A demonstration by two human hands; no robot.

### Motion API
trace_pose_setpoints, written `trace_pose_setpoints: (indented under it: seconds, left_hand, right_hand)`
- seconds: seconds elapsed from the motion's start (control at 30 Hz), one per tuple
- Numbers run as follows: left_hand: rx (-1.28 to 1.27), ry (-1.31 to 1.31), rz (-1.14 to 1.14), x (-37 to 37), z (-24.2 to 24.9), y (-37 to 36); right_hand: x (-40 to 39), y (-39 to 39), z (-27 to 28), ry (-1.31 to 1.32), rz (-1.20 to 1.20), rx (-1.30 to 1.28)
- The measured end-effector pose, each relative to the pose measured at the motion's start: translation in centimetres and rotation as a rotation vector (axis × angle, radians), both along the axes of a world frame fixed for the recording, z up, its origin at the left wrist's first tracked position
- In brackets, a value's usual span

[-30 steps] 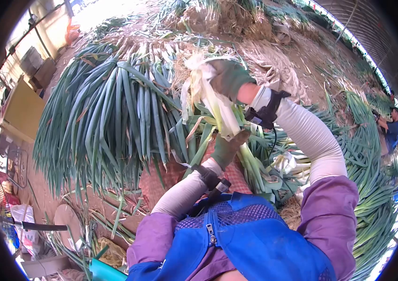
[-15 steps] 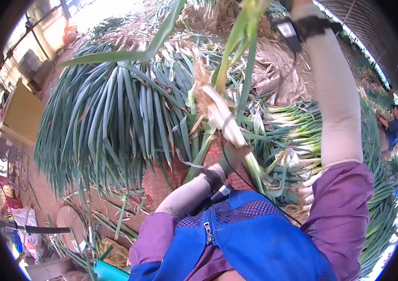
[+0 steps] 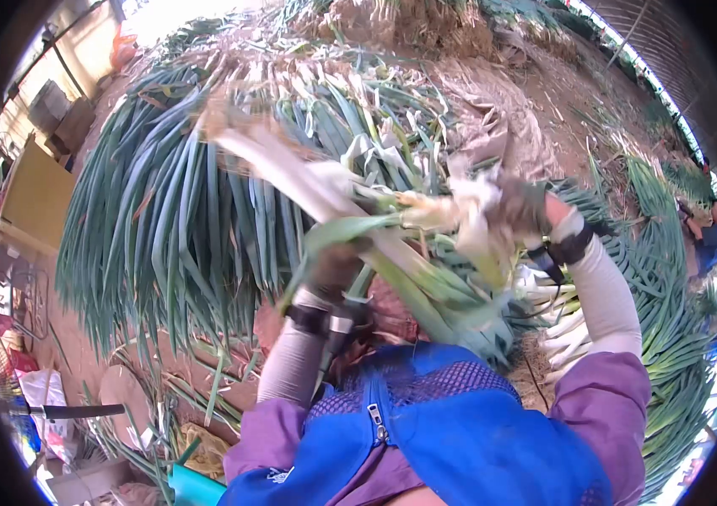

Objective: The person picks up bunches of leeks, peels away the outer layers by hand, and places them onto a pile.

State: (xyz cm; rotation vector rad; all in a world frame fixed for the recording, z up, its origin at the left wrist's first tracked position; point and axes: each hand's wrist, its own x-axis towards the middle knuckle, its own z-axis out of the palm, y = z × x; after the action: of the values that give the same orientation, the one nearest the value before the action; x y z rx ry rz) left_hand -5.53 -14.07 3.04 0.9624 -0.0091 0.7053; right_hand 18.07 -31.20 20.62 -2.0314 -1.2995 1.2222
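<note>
A long green onion (image 3: pixel 283 173) lies slantwise across the middle of the view, its roots up to the left and its leaves down to the right. Round its shaft my left hand (image 3: pixel 333 268), gloved, is closed. My right hand (image 3: pixel 520 207), also gloved and smeared by motion, grips loose pale outer leaves (image 3: pixel 472 207) to the right of the stalk. A yellowish strip of leaf stretches between those leaves and the stalk.
A big heap of green onions (image 3: pixel 198 211) spreads out behind and left of my left hand. Peeled onions (image 3: pixel 565 325) lie in a pile by my right forearm. A person (image 3: pixel 710 240) sits at the far right. A blade (image 3: pixel 80 411) sticks out at the lower left.
My right hand has come down from the top edge toward the stalk, bringing pale leaves with it. My left hand has moved left, and the onion now tilts further to the left.
</note>
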Motion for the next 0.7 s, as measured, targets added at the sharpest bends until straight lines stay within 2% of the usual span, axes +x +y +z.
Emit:
trace_pose_setpoints:
  seconds: [0.03, 0.07, 0.1, 0.13, 0.17, 0.23, 0.3, 0.33, 0.4, 0.47, 0.53, 0.63, 0.7]
  left_hand:
    - [-0.074, -0.043, 0.045, -0.8, 0.4, 1.1]
    - [-0.288, -0.212, 0.018, -1.4, 2.2, 2.0]
    - [-0.402, -0.217, 0.018, -2.2, 1.8, 3.7]
    - [-0.512, -0.226, 0.02, -3.2, 1.2, 5.5]
    - [-0.188, 0.023, 0.239, -4.1, 0.4, 7.0]
    - [-0.421, -0.134, 0.189, -4.9, 3.3, 6.4]
    - [-0.383, -0.189, 0.149, -4.9, 2.5, 6.7]
    - [-0.361, -0.217, 0.128, -5.0, 2.3, 6.8]
    - [-0.391, -0.198, 0.118, -5.4, 3.2, 5.6]
    - [-0.366, -0.166, 0.138, -5.9, 3.7, 5.2]
    - [-0.392, -0.176, 0.114, -6.3, 3.2, 5.5]
    - [-0.354, -0.229, 0.045, -5.8, 3.2, 5.2]
    - [-0.281, -0.26, -0.093, -5.2, 3.8, 5.2]
  right_hand:
    - [0.1, -1.5, -2.6, 0.25, 0.058, -0.054]
    - [-0.2, -3.0, -4.3, 0.142, 0.156, -0.198]
    - [-0.4, -4.6, -6.0, 0.036, 0.277, -0.337]
    - [3.1, -8.2, -12.5, 0.298, 0.14, -0.354]
    - [2.8, -7.9, -12.8, 0.134, 0.18, -0.536]
    - [4.0, -5.5, -12.6, -0.329, 0.393, -0.681]
    - [6.5, -1.5, -10.5, -0.747, 0.545, -0.778]
    - [8.0, 2.3, -7.8, -0.875, 0.504, -0.683]
    - [10.0, 9.5, -2.0, -0.996, 0.239, -0.231]
    - [8.8, 15.6, 3.7, -0.938, 0.062, 0.261]
    - [4.7, 19.8, 7.8, -0.782, 0.058, 0.593]
    - [-3.9, 22.8, 7.5, -0.487, 0.256, 0.804]
    - [-9.2, 23.6, 4.5, -0.35, 0.413, 0.765]
